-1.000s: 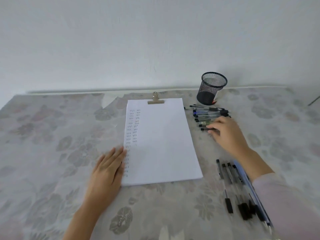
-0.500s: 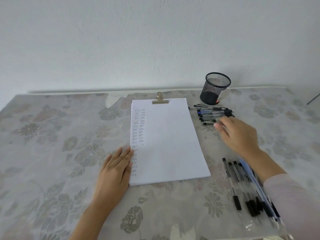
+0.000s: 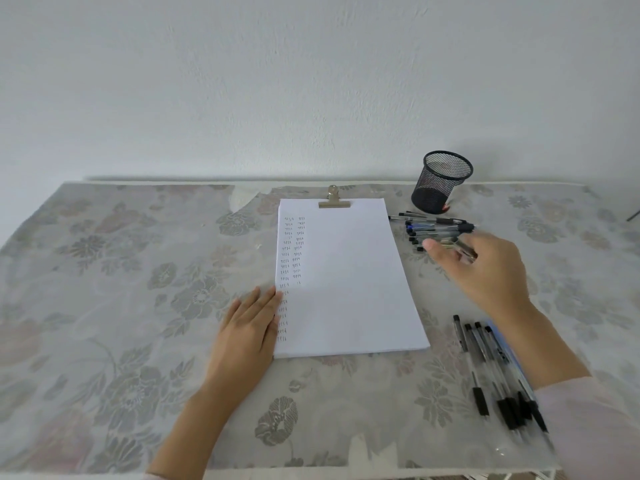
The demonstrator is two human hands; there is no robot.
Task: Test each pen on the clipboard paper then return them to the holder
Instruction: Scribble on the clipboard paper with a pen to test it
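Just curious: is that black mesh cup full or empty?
Empty: nothing sticks out of the mesh cup; the pens lie beside it on the table.

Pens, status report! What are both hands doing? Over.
Left hand flat on the paper, left edge. Right hand pinching a pen at the far pile. Mesh holder looks empty. Nothing in the way.
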